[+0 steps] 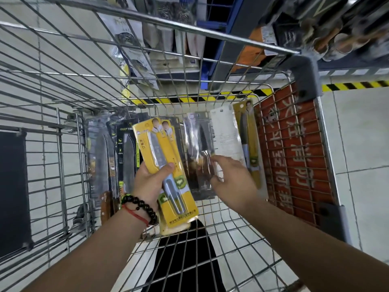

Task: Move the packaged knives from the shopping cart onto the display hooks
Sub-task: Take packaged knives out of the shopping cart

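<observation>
Inside the shopping cart (280, 49), over its wire floor, I see my left hand (150, 182) gripping a small stack of yellow knife packs (166, 165): the thumb is curled across the front card near the blade's heel and the fingers wrap behind, so the stack is held at mid-length with the hang-hole end pointing away from me. At least two cards are in that grip; I cannot tell the exact count. My right hand (231, 180) is reaching toward the clear-fronted knife packs (202, 148) that stand against the far wall of the cart, fingers extended and loosely spread, holding nothing; motion blur prevents me from saying whether the fingertips touch the plastic. Further packs remain in the cart: dark-carded knives (117, 152) at the left and one yellow pack (248, 140) leaning by the red side panel (294, 148). The display hooks are not clearly distinguishable among the blurred shelving beyond the cart. Handling assessment: each pack should be light, a stiff card with a thin glossy blister, so it will likely be slippery face-to-face and inclined to fan out when stacked. Pinch across the card's width over the handle, where the weight probably sits, and leave the hole end free for hanging. Avoid bending the card at the blade.
</observation>
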`<state>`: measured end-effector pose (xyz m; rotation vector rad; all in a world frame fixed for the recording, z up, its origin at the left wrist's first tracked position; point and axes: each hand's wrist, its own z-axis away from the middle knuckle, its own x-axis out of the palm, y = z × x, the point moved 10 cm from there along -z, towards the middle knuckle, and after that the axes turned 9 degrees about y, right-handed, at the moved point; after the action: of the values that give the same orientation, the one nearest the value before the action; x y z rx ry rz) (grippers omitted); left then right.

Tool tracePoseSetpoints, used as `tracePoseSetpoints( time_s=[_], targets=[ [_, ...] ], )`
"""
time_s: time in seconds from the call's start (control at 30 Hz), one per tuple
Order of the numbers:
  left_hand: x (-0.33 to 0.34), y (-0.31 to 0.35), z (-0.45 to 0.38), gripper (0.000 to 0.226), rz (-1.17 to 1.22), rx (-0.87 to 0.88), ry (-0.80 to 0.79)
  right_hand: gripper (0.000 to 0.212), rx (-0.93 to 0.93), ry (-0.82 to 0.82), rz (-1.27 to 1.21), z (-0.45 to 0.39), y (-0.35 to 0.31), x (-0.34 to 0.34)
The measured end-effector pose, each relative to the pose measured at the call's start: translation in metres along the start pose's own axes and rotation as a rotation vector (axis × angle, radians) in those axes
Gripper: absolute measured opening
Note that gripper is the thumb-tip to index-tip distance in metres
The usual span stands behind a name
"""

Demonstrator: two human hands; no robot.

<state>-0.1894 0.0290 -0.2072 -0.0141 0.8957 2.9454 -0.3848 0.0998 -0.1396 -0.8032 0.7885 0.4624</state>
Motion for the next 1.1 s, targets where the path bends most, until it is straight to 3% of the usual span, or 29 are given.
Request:
tracePoseSetpoints(
  time_s=[0.07, 0.17, 0.4, 0.53, 0.63, 0.7, 0.77, 0.87, 1.0, 1.1],
  targets=[
    [-0.004, 0.006, 0.001, 0.083, -0.025, 0.026, 0.005, 0.054, 0.14, 0.054, -0.02, -0.008, 0.017, -0.003],
    [-0.013, 0.001, -0.007, 0.117, -0.058, 0.043, 0.035, 0.056, 0.309, 0.144, 0.101, -0.02, 0.05, -0.014],
    [-0.013, -0.001, -0.002, 0.117, -0.075, 0.056, 0.037, 0.074, 0.362, 0.127, 0.265, -0.031, 0.076, 0.001],
    [-0.009, 0.005, 0.005, 0.067, -0.105, 0.064, 0.02, 0.065, 0.485, 0.196, 0.199, -0.032, 0.087, 0.001],
    [-0.007, 0.006, 0.005, 0.055, -0.095, 0.069, 0.007, 0.055, 0.571, 0.274, 0.083, -0.027, 0.09, -0.007],
    [-0.008, 0.007, 0.002, 0.044, -0.099, 0.077, 0.019, 0.053, 0.466, 0.22, 0.182, -0.025, 0.075, -0.008],
    [-0.009, 0.005, 0.0, 0.033, -0.118, 0.082, 0.032, 0.046, 0.23, 0.119, 0.351, -0.021, 0.049, 0.001],
    [-0.009, 0.003, -0.001, 0.032, -0.14, 0.08, 0.037, 0.034, 0.004, 0.06, 0.39, -0.015, 0.02, 0.014],
    [-0.006, 0.006, 0.002, 0.029, -0.134, 0.09, 0.031, 0.03, 0.281, 0.117, 0.202, -0.027, 0.045, 0.01],
    [-0.004, 0.009, 0.005, 0.038, -0.127, 0.102, 0.034, 0.055, 0.446, 0.08, 0.075, -0.033, 0.063, 0.019]
  ],
)
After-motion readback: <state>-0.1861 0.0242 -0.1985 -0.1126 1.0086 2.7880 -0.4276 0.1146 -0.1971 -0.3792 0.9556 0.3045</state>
